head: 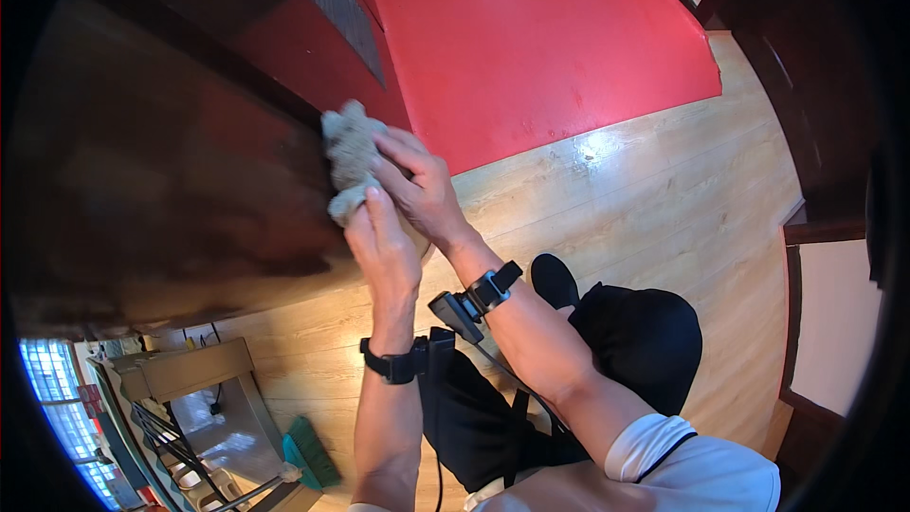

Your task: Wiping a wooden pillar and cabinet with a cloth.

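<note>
A crumpled grey-beige cloth (352, 146) is bunched in both hands against the edge of a dark, glossy panel (185, 171), perhaps a door. My left hand (384, 242) grips the cloth's lower end, thumb on top. Just above it, my right hand (423, 185) holds the upper part with bent fingers. The cloth covers part of the panel's edge, and my palms hide some of the cloth. Blurred reflections show on the panel's surface.
Red floor covering (540, 50) meets light wood flooring (640, 178). A teal broom head (309, 451) rests at lower left beside a brown cabinet-like piece (199, 370). Dark-framed white panelling (828, 320) stands at right. Cables hang from devices strapped to both wrists.
</note>
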Demonstrator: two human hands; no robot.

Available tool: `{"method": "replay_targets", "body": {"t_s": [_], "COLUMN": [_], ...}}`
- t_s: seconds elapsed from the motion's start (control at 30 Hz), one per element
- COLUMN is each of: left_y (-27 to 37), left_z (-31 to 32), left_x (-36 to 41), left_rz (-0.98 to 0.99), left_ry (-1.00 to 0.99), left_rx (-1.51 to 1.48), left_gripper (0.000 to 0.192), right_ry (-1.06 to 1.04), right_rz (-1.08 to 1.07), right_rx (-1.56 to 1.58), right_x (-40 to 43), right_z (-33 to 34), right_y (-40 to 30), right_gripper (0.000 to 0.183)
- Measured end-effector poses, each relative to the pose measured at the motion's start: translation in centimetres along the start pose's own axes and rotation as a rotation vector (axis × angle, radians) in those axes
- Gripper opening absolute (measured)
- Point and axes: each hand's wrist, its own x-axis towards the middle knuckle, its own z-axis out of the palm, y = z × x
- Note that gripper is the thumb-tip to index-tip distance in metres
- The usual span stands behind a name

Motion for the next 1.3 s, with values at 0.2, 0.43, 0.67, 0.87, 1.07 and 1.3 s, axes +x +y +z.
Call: {"method": "replay_targets", "body": {"t_s": [0.2, 0.43, 0.67, 0.87, 1.07, 1.3], "left_y": [-11.6, -17.8, -16.9, -6.3, 5.7, 21.8], "left_z": [3.1, 1.9, 2.3, 0.3, -8.7, -14.1], "left_x": [-0.5, -4.5, -6.3, -2.2, -4.9, -5.6], "left_rz": [-0.455, -1.088, -1.132, -0.848, -0.593, -0.277], "left_ry": [-0.056, -0.129, -0.206, -0.069, -0.024, 0.150], "left_rx": [-0.170, -0.382, -0.430, -0.327, -0.061, 0.015], "left_gripper": [0.060, 0.055, 0.068, 0.063, 0.061, 0.040], "right_ry": [0.037, 0.074, 0.217, 0.182, 0.035, -0.017], "right_rz": [0.226, 0.535, 0.966, 0.850, 0.501, 0.401], "right_rx": [0.023, -0.211, 0.180, 0.293, 0.118, 0.118], "right_x": [-3.2, -9.6, -10.2, -3.7, -5.1, -4.8], "right_z": [-2.1, -1.7, -2.5, -0.1, 5.4, 9.0], "right_y": [9.9, 13.3, 12.4, 4.0, -9.2, -24.8], "right_gripper": [0.029, 0.026, 0.029, 0.026, 0.025, 0.031]}}
